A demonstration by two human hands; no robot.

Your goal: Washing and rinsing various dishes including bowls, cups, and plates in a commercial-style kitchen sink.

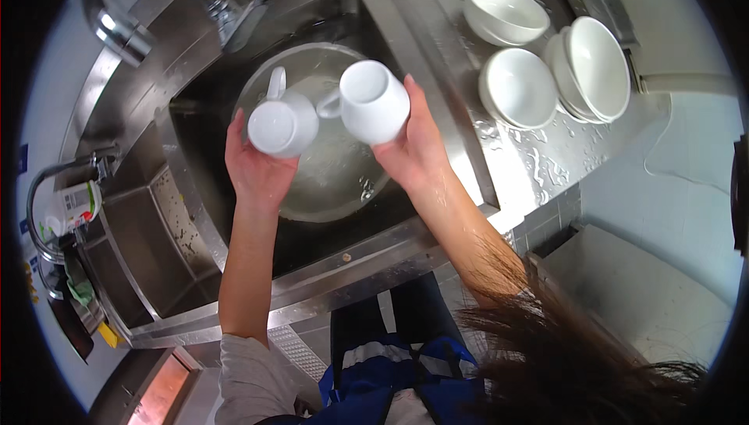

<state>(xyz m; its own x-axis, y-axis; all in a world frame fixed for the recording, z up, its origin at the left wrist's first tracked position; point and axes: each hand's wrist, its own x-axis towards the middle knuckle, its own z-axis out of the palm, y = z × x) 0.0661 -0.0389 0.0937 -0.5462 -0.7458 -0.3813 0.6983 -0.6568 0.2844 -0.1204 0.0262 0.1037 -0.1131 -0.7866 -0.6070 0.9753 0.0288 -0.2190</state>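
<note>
Two white mugs are held above a round basin of water (pixel 327 185) in a stainless steel sink (pixel 216 214). My left hand (pixel 257 173) is shut on the left mug (pixel 287 124), with the mug's base tilted towards me and its handle pointing up the picture. In my right hand (pixel 415 150) is the right mug (pixel 374 103), its base also facing up and its handle towards the left mug. The fingers behind both mugs are largely hidden. Water wets my right wrist and forearm.
Several white bowls (pixel 521 88) stand on the wet steel drainboard (pixel 544 162) to the right. A chrome faucet (pixel 225 15) reaches over the sink's far left corner. At left are a second sink (pixel 152 232), a curved tap (pixel 38 191) and a white labelled container (pixel 76 205).
</note>
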